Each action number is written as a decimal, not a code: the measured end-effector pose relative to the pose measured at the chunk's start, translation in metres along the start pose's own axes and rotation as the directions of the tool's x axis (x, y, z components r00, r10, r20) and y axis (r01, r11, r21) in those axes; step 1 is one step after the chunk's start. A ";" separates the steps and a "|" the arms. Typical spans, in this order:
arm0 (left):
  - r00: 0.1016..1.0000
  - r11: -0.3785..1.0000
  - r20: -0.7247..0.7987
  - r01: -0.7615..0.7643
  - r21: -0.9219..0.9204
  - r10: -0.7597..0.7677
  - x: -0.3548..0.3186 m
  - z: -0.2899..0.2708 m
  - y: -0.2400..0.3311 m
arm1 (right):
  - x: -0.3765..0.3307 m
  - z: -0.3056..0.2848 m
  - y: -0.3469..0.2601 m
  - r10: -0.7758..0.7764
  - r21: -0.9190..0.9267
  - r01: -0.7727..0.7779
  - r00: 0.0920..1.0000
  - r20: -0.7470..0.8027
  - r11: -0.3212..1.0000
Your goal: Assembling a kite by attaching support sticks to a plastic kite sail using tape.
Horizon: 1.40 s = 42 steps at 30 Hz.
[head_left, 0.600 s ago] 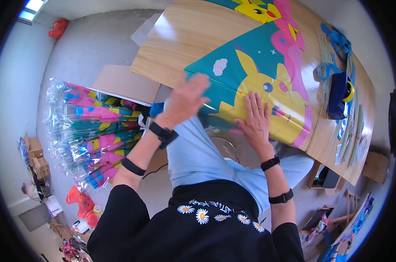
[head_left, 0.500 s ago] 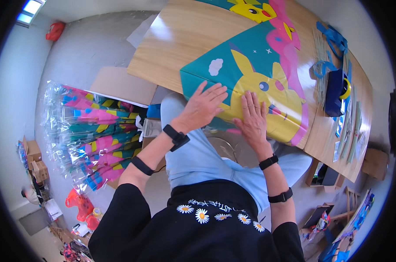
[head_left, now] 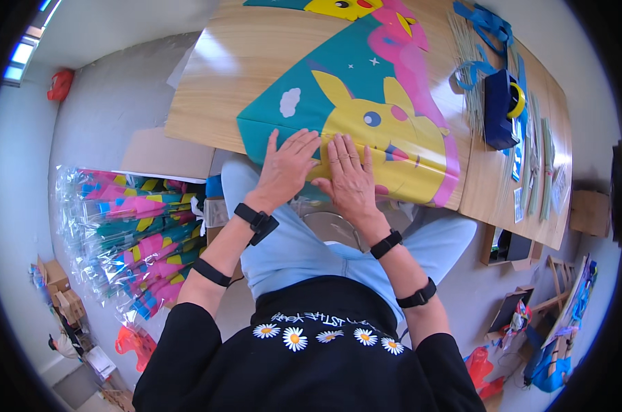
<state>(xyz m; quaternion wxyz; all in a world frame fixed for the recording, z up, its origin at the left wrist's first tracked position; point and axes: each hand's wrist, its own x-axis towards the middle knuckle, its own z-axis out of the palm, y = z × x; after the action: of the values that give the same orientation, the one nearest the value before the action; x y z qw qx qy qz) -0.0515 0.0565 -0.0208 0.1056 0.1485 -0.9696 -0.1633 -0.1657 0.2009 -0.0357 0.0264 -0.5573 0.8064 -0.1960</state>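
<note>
A: Where does the kite [head_left: 366,117] lie?

B: Flat on the wooden table [head_left: 235,75], its lower corner reaching the near edge, right in front of the seated person. It is a teal sheet with a yellow cartoon figure and a pink band along its right side.

A: And the hands?

B: Both press down on it at the near edge. The left hand [head_left: 287,168] lies palm down on the teal part, fingers [head_left: 298,143] spread and flat. The right hand [head_left: 350,180] lies just beside it on the yellow figure, fingers straight and slightly apart. Neither pinches anything.

A: How would the sheet handle?

B: By its look it is thin, light and limp, likely a slick film that creases and slides on the smooth wood. Flat palms hold it better than a fingertip grip; to lift it, the edges or corners seem the safest place, since a tug in the middle could wrinkle or tear it.

A: What else is about?

B: A dark blue tape dispenser [head_left: 499,110] stands near the right edge, with blue ribbons [head_left: 486,24] at the far right corner and thin sticks [head_left: 470,89] beside them. On the floor to the left lies a pile of wrapped kites [head_left: 129,233].
</note>
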 end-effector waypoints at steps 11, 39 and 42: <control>0.996 0.998 0.064 0.063 0.005 -0.064 0.001 -0.007 0.008 | -0.044 -0.037 0.040 0.222 -0.070 -0.225 0.974 -0.047 0.972; 1.000 0.999 -0.010 0.015 0.044 -0.014 -0.011 -0.002 0.014 | -0.019 -0.023 0.025 0.083 -0.068 -0.084 0.996 -0.018 0.994; 1.000 0.998 -0.016 0.012 0.054 -0.011 -0.011 -0.004 0.002 | -0.018 -0.016 0.028 0.067 -0.117 -0.065 0.998 0.020 0.991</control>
<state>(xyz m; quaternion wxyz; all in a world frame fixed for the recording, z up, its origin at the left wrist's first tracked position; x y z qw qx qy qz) -0.0410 0.0604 -0.0179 0.1084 0.1581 -0.9720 -0.1363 -0.1878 0.2308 -0.0336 0.0098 -0.5332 0.8341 -0.1409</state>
